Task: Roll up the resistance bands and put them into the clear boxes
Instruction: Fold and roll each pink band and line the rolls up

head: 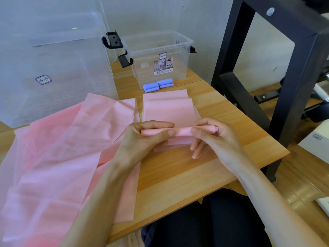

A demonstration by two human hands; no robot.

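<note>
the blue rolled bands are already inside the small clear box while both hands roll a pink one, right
Not quite. In the head view the blue rolled bands lie on the table just in front of the small clear box, not inside it. The rest holds: the left hand and right hand both grip the pink roll.

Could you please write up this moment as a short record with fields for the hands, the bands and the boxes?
left hand: grips the left end of the pink roll
right hand: pinches the roll's right end
pink band: part rolled, the rest flat on the table
loose pink bands: spread flat at left
blue rolls: on the table, in front of the small box
large box: back left
stage: rolling in progress
</note>
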